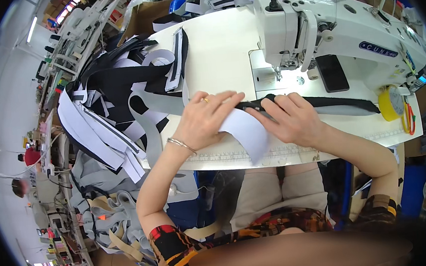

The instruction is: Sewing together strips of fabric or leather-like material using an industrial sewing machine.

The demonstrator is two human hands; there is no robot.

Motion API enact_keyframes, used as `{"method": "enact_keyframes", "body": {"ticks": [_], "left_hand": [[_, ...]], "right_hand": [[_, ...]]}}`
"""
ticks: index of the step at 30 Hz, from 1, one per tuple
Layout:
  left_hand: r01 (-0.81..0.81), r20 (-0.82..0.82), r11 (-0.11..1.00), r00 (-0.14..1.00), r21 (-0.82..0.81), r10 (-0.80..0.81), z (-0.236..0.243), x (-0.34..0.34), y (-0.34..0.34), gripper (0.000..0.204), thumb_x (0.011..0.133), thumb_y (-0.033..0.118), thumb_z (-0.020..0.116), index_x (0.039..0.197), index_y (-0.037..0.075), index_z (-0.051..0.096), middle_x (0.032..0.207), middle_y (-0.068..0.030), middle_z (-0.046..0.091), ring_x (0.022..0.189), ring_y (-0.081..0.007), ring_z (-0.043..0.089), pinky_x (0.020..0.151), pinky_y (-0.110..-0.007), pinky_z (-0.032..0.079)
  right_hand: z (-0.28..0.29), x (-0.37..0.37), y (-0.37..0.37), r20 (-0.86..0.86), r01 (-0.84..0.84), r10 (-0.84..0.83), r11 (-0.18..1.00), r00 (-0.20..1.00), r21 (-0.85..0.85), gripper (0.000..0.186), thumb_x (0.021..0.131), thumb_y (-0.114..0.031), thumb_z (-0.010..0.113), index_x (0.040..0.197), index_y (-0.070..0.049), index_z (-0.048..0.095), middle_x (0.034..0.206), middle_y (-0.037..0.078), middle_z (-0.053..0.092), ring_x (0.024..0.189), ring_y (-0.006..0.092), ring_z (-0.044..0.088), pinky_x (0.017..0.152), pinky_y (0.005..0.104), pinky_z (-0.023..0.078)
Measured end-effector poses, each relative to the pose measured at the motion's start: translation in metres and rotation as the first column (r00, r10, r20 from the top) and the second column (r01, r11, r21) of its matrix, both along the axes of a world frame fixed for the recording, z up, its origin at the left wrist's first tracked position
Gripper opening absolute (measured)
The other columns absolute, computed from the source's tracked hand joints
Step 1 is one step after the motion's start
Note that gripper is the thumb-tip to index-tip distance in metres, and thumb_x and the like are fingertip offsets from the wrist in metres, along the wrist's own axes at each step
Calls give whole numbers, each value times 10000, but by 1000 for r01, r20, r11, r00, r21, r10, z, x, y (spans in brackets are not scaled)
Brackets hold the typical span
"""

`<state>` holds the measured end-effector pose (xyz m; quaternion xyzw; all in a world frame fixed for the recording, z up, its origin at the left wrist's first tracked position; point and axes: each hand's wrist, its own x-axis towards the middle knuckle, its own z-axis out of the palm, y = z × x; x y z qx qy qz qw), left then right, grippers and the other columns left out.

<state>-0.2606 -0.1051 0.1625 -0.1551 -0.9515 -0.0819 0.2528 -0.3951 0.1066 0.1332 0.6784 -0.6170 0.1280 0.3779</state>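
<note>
Between my hands, in front of the sewing machine point(314, 22), a black fabric strip point(340, 101) with a grey layer along its near side stretches off to the right. My left hand point(206, 121) is closed on the strip's left part, fingers bent over the top. A white piece point(247, 133) curls down beside it toward the table's front edge; how it joins the strip is hidden. Thumb and fingers of my right hand point(292, 117) pinch the black strip a little further right. Both hands are nearer to me than the needle and presser foot point(278, 73).
A pile of black and white strips point(102, 126) covers the table's left side, with grey bands point(163, 103) beside it. On the right are a phone point(332, 73), a yellow tape roll point(391, 103) and red-handled scissors point(409, 118). A ruler point(274, 154) follows the table's front edge.
</note>
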Motion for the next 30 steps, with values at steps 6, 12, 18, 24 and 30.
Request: {"method": "enact_keyframes", "body": {"ticks": [6,12,18,24,30], "left_hand": [[-107,-338,952,941,-285,4,-6,21,-25,288,712,92,659,993,65,709,993,-61,722,662,-117,614,722,-280,462],[-180,-399,888,917,-423,-4,-6,37,-49,285,708,86,650,982,95,727,1007,-47,718,675,-119,612,717,-262,480],[-279,-342,894,927,-350,155,5,45,-67,247,732,99,648,967,104,723,994,-42,720,770,-138,642,796,-303,480],[-390,-212,833,843,392,494,20,23,-56,286,853,118,554,1100,33,671,1057,-152,676,901,-282,654,850,-355,470],[-88,72,996,993,-34,90,-28,-19,28,561,699,21,673,1243,153,638,1152,-81,647,967,-221,606,881,-379,482]], "right_hand": [[15,-23,44,18,84,-84,996,996,-13,479,717,-133,632,1192,-108,684,960,45,573,804,192,543,676,315,464],[5,-42,100,79,115,-121,990,989,84,489,699,-118,610,1181,-73,680,1050,121,634,869,260,613,697,340,513],[-7,-36,83,78,-5,0,998,997,63,467,758,-120,636,1224,-89,653,1152,120,627,847,228,585,685,307,482],[-32,-36,42,108,-42,27,989,994,142,493,725,-108,639,1218,-83,642,1179,105,594,906,219,571,736,298,485],[-31,-38,38,272,-143,93,974,958,174,371,790,-112,632,1159,-76,648,1086,95,611,942,211,577,694,277,475]]}}
